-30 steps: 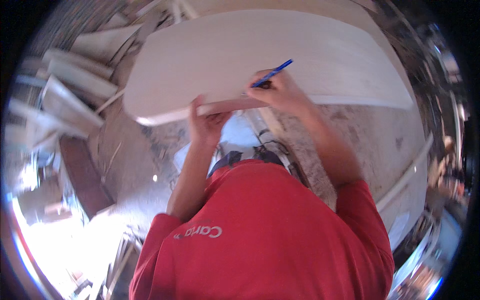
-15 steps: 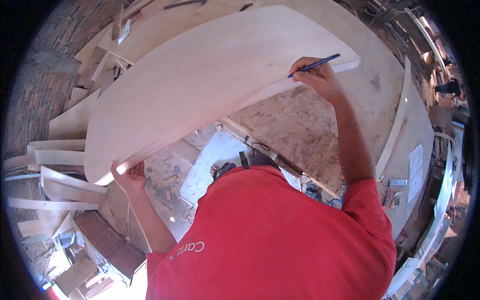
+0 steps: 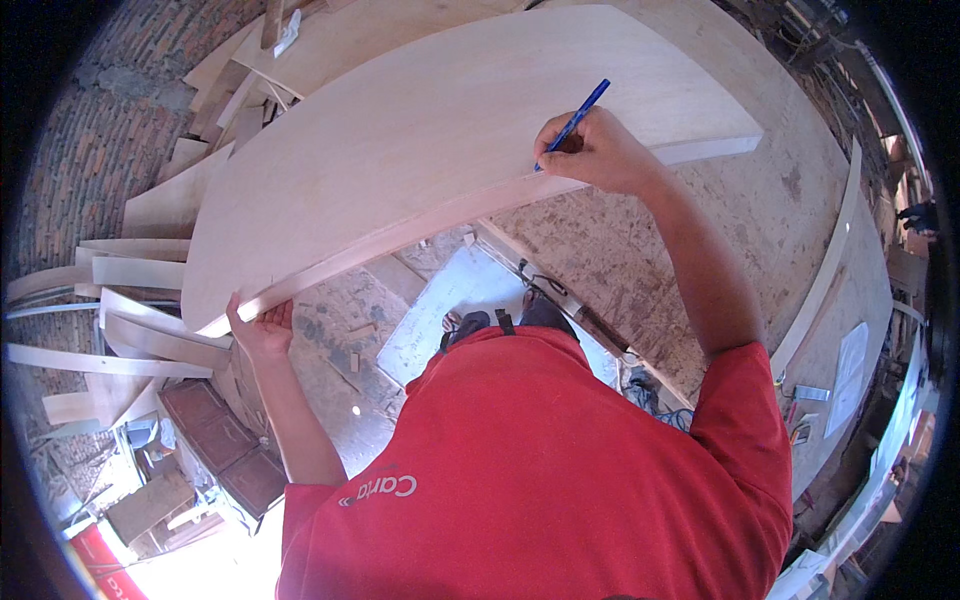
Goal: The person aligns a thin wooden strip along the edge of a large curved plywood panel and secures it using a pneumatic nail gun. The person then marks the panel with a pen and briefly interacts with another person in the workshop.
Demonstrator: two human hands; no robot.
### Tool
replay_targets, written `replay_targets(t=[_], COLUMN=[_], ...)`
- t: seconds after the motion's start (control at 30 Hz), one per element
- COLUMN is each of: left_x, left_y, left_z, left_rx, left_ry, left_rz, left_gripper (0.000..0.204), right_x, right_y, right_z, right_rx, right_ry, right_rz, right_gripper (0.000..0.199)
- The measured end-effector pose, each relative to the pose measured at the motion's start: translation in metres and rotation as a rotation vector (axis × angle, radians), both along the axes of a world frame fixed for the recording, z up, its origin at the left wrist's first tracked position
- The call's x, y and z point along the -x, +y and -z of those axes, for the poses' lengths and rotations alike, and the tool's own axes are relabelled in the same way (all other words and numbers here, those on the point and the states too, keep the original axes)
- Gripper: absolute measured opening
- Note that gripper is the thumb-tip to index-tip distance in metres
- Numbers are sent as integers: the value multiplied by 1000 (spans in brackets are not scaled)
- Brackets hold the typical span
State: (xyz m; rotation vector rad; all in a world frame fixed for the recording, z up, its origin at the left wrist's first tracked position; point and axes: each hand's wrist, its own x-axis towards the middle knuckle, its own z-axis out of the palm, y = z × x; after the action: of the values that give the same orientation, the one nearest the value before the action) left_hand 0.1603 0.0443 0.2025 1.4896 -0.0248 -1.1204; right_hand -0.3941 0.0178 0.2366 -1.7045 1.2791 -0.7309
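A large pale wooden panel (image 3: 420,130) with a curved far edge and a thick near edge lies in front of me, partly on a worktable (image 3: 800,230). My left hand (image 3: 262,325) grips the panel's near left corner, thumb on top and fingers curled beneath its edge. In my right hand (image 3: 590,150) is a blue pen (image 3: 588,110), pinched in a writing grip. Its tip meets the panel at or very close to the near edge, right of the middle. The heel of that hand rests along the same edge.
Curved wooden strips (image 3: 150,270) are stacked at the left by a brick wall (image 3: 120,140). A dark brown box-like piece (image 3: 222,440) stands below them. On the table's right are a long thin strip (image 3: 825,270) and a paper sheet (image 3: 847,375). A pale board (image 3: 440,310) lies by my feet.
My right hand has moved left along the panel's near edge, and the pen now stands more upright. The left hand keeps its hold at the corner. The view has shifted slightly.
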Motion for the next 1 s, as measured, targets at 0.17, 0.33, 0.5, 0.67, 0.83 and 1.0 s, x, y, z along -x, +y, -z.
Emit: replay_targets(t=[0.17,0.33,0.5,0.67,0.83,1.0], left_x=[0,1,-10,-17,-34,-91], left_y=[0,-2,4,6,-8,-27], left_z=[3,7,15,25,57,62], left_rx=[-2,-4,43,43,53,51], left_ry=[10,23,40,62,124,73], left_rz=[-2,-31,18,64,170,326], left_gripper=[97,91,83,81,82,78], right_x=[0,1,60,179,242,172], right_y=[0,-2,6,39,66,162], right_z=[5,16,39,77,140,167], right_rx=[-4,36,332,125,-78,45], right_ry=[37,28,-291,237,-606,-527], right_rz=[10,-45,839,1687,1404,1412], right_gripper=[8,8,19,67,65,60])
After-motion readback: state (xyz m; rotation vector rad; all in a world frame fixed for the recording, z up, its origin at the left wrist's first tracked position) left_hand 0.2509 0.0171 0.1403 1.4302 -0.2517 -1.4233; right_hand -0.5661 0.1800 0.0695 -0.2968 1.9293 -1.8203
